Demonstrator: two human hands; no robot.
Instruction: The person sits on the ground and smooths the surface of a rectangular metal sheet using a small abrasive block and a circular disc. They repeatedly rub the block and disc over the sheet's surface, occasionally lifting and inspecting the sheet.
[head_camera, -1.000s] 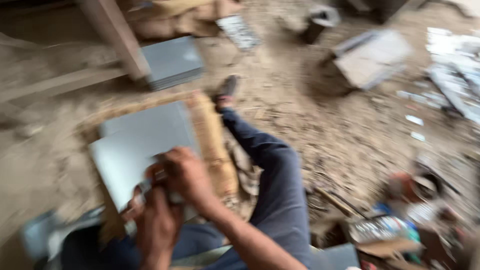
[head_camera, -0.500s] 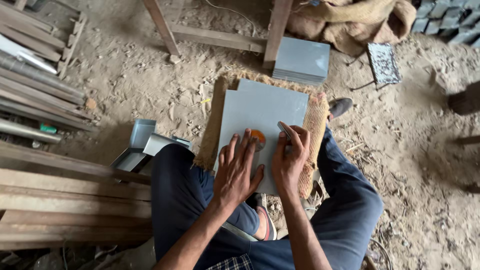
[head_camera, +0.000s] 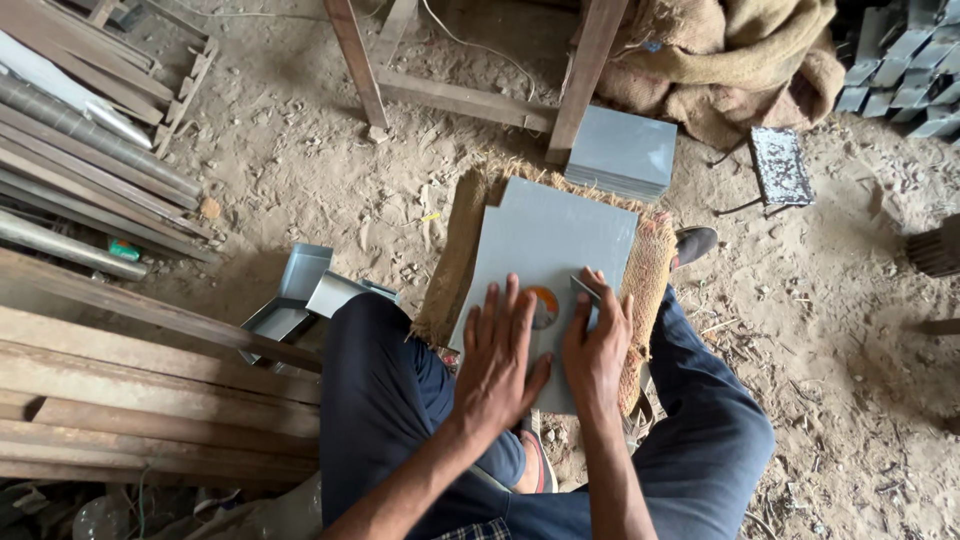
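A grey metal sheet (head_camera: 545, 255) is laid flat on a burlap mat (head_camera: 460, 250) on the sandy floor, between the person's legs. The left hand (head_camera: 500, 355) is spread flat on the sheet, fingers apart, partly over a small orange disc (head_camera: 543, 305). The right hand (head_camera: 595, 345) is closed on a thin dark tool (head_camera: 584, 289), pressed beside the disc. No marks or cuts are seen on the sheet, so the work is judged barely begun. 1 stack of similar sheets (head_camera: 620, 152) lies behind the mat.

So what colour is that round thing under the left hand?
The round disc is orange with a grey centre, lying on the grey sheet; the head view shows it.
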